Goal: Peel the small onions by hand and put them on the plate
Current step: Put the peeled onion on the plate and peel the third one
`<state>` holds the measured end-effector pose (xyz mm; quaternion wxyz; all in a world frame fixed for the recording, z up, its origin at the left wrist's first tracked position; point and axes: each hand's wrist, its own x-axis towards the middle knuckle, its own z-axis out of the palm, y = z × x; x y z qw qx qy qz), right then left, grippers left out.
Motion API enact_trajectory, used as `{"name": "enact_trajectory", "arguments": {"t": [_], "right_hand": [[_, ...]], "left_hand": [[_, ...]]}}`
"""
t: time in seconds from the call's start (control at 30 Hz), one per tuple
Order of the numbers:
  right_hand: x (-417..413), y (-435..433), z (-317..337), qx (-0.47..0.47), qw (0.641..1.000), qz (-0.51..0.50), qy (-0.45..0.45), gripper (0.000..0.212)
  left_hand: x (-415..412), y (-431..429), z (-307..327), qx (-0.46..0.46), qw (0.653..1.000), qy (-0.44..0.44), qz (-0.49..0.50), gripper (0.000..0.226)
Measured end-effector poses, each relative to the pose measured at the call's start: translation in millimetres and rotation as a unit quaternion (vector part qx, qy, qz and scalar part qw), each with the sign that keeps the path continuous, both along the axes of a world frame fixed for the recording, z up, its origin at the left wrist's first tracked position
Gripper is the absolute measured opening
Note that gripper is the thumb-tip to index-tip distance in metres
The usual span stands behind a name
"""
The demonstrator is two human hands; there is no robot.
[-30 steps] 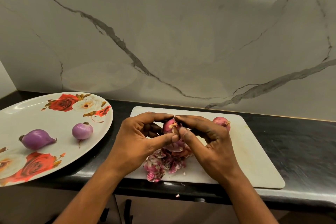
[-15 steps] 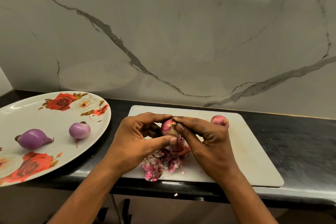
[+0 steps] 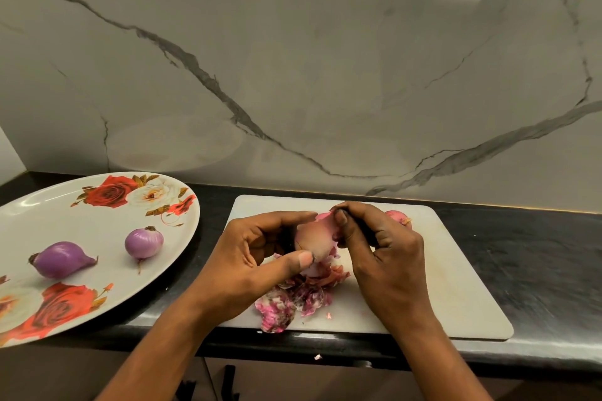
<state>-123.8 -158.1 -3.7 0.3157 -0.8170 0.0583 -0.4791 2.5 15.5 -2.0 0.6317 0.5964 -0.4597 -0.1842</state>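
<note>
My left hand point(image 3: 250, 260) grips a small pink onion point(image 3: 312, 239) between thumb and fingers above the white cutting board point(image 3: 456, 286). My right hand point(image 3: 384, 257) pinches a flap of pink skin point(image 3: 327, 217) at the onion's top. A pile of torn skins point(image 3: 299, 298) lies on the board under my hands. Another unpeeled onion point(image 3: 399, 217) sits on the board behind my right hand, partly hidden. Two peeled purple onions lie on the rose-patterned plate point(image 3: 81, 225) at the left: a long onion point(image 3: 62, 260) and a round onion point(image 3: 144, 242).
The board and plate rest on a black countertop point(image 3: 537, 270) against a marble wall point(image 3: 325, 75). The plate overhangs the counter's front edge at the left. Small skin scraps lie near the counter's front edge point(image 3: 317, 357).
My right hand has lifted a flap of skin away from the onion's top, baring more of the pale flesh. The onion has turned a little in my left hand.
</note>
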Motion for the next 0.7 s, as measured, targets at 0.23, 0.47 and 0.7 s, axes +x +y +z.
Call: {"name": "enact_trajectory", "arguments": {"t": [0.23, 0.47, 0.7], "right_hand": [[-0.6, -1.3, 1.7, 0.019, 0.999, -0.044, 0.018, 0.013], [-0.6, -2.3, 0.4, 0.062, 0.995, -0.073, 0.026, 0.017], [-1.3, -6.7, -2.8, 0.119, 0.988, -0.098, 0.011, 0.018]], "left_hand": [[-1.2, -0.5, 2.4, -0.03, 0.999, 0.023, -0.007, 0.048], [-2.3, -0.5, 5.5, -0.054, 0.996, 0.06, 0.028, 0.048], [-1.0, -3.4, 6.7, -0.06, 0.993, 0.075, 0.075, 0.041]]}}
